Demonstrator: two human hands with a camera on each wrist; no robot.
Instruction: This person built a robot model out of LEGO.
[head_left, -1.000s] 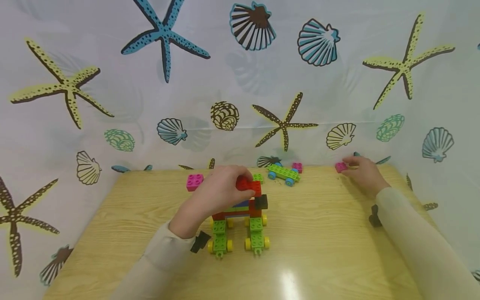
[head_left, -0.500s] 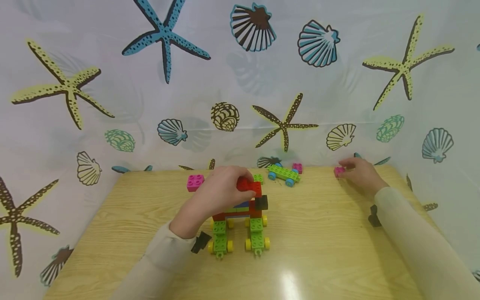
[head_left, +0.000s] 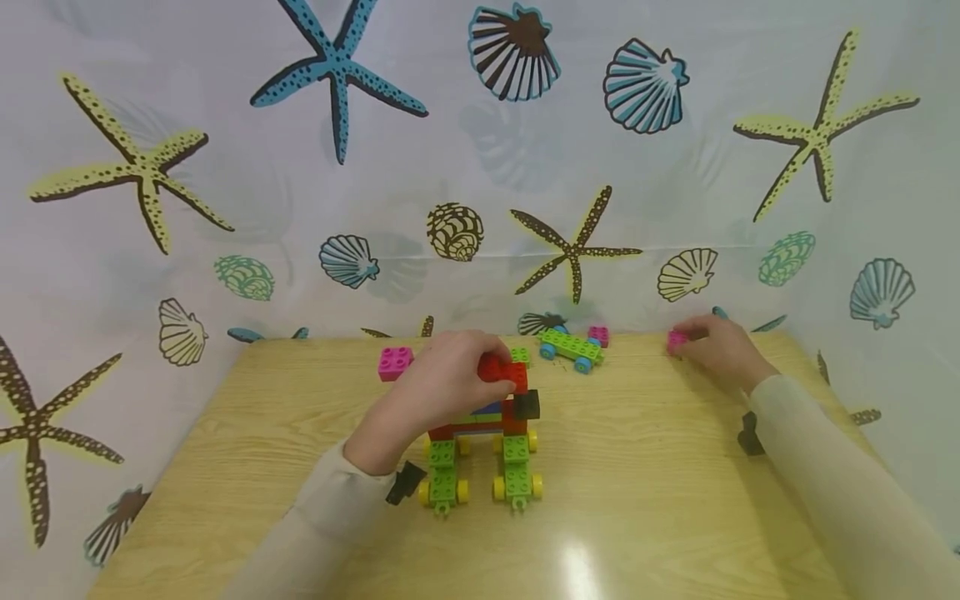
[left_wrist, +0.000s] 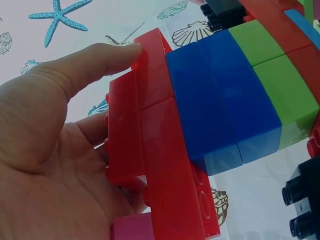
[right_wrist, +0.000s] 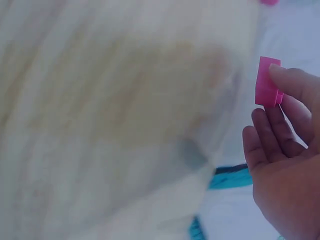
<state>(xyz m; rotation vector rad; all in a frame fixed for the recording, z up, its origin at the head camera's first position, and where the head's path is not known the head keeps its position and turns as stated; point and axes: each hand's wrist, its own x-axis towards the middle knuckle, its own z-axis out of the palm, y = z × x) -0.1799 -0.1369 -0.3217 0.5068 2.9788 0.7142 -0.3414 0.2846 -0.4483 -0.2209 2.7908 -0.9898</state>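
My left hand [head_left: 442,383] grips the red bricks [head_left: 517,377] on top of a built brick model. Seen in the left wrist view, its thumb lies along a red brick [left_wrist: 157,65] beside blue bricks [left_wrist: 222,100] and lime ones [left_wrist: 272,65]. Below, the model stands on green wheeled bases [head_left: 517,475] with yellow wheels, and a black brick [head_left: 527,405] juts from its right side. At the table's far right, my right hand [head_left: 723,350] pinches a small pink brick [head_left: 677,342]; thumb and fingers hold this brick [right_wrist: 268,82] in the right wrist view.
A larger pink brick [head_left: 395,363] lies left of the model. Behind it to the right are a lime wheeled base [head_left: 570,345] with blue wheels, a small pink brick [head_left: 598,335] and a lime brick [head_left: 521,357]. A patterned cloth [head_left: 480,292] rises behind the wooden table [head_left: 637,492].
My right hand has shifted slightly left with the pink brick. The left hand keeps its grip on the model, and the head view has turned very slightly.
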